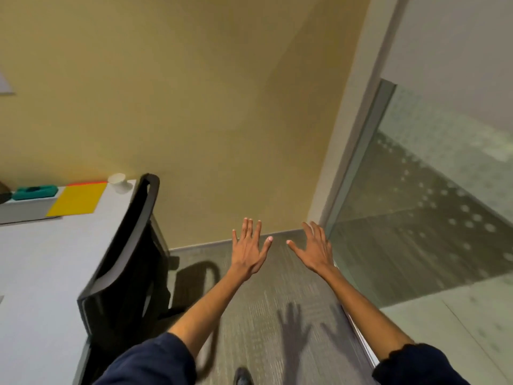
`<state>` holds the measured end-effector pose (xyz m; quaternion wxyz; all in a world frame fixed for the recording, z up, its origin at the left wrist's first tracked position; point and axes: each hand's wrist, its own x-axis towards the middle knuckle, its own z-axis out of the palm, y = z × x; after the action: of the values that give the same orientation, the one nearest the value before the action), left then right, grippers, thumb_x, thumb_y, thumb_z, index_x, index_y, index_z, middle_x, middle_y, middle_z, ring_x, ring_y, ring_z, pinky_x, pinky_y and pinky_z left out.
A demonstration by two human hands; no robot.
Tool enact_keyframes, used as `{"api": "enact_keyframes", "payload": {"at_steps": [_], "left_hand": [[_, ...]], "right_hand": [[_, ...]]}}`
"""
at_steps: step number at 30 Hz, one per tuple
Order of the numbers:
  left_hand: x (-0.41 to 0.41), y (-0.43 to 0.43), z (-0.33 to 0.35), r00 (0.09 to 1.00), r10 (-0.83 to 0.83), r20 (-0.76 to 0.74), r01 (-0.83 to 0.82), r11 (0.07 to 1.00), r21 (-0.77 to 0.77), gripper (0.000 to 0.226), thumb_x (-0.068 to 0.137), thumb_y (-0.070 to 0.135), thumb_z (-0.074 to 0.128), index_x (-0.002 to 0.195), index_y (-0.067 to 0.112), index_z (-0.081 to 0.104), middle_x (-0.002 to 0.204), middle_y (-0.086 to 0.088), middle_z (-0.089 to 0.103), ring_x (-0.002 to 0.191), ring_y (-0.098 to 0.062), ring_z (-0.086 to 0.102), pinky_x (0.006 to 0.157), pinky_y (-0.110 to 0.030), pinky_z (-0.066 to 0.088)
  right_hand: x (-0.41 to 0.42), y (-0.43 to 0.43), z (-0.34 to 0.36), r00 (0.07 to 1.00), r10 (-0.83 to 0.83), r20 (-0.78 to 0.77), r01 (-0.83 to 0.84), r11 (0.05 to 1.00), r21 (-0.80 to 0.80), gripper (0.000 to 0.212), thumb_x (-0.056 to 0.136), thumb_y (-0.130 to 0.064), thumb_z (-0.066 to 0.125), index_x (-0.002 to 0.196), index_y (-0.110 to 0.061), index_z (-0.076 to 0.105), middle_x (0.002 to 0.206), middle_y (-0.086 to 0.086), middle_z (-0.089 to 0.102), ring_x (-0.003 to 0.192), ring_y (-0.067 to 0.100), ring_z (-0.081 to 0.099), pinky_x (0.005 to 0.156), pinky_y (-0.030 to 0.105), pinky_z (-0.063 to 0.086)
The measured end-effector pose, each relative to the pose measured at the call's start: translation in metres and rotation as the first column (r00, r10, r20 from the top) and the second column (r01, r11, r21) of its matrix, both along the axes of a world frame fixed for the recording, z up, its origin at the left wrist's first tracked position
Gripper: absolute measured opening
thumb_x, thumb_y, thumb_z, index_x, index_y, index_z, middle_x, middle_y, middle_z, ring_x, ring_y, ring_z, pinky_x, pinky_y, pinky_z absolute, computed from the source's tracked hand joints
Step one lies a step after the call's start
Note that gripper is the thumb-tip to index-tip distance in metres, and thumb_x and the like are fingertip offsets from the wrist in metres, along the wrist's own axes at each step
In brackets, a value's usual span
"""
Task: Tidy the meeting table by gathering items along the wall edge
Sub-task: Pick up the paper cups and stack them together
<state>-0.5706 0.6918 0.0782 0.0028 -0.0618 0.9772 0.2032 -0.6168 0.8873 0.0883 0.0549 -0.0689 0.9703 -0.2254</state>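
The white meeting table lies at the left. Along its far edge by the yellow wall sit a white paper cup, a yellow folder over a red one, and a teal object on a white box. My left hand and my right hand are stretched out over the carpet, well right of the table. Both hold nothing, palms down and fingers spread.
A black office chair stands against the table's right side. Grey carpet runs to the yellow wall. A frosted glass partition with a metal floor rail closes the right side. The toe of a shoe shows at the bottom.
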Motion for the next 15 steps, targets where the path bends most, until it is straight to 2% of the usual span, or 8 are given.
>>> {"api": "enact_keyframes", "payload": {"at_steps": [9, 15], "left_hand": [[-0.118, -0.092, 0.003, 0.987, 0.151, 0.055, -0.148, 0.988, -0.05, 0.071, 0.1, 0.059, 0.016, 0.157, 0.018, 0.003, 0.165, -0.009, -0.003, 0.153, -0.025, -0.012, 0.126, -0.049, 0.0], [-0.185, -0.147, 0.003, 0.958, 0.279, 0.069, -0.276, 0.96, -0.04, 0.073, 0.1, 0.06, 0.014, 0.157, 0.015, 0.007, 0.165, -0.008, 0.0, 0.153, -0.024, -0.012, 0.125, -0.05, -0.002]], "right_hand": [[-0.149, -0.097, 0.005, 0.994, 0.1, 0.045, -0.098, 0.995, -0.035, 0.082, 0.091, -0.062, 0.051, 0.155, -0.021, 0.022, 0.164, 0.004, 0.016, 0.152, 0.023, 0.012, 0.118, 0.053, 0.025], [-0.236, -0.177, -0.004, 0.966, 0.238, 0.098, -0.237, 0.971, -0.029, 0.084, 0.091, -0.062, 0.05, 0.155, -0.015, 0.022, 0.162, 0.007, 0.02, 0.151, 0.023, 0.016, 0.119, 0.05, 0.026]]}}
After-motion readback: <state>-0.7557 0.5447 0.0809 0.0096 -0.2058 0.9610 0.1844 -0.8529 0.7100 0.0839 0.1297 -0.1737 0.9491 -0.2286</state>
